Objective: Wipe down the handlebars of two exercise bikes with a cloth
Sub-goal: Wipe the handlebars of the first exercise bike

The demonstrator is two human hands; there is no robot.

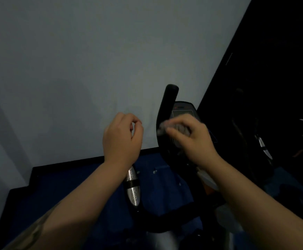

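A black curved handlebar (167,103) of an exercise bike rises in the middle right, in front of the bike's console (183,110). My right hand (194,139) presses a grey cloth (180,126) against that bar, low on its curve. My left hand (121,139) hovers to the left of the bar, fingers loosely curled, holding nothing and touching nothing. A lower black handlebar with a silver pulse grip (133,190) runs below my left wrist. A second machine (262,145) stands in the dark at the right.
A pale wall (75,60) fills the upper left, close behind the bike. Blue floor (156,186) with a black skirting lies below. A dark panel (273,51) covers the right side. The scene is dim.
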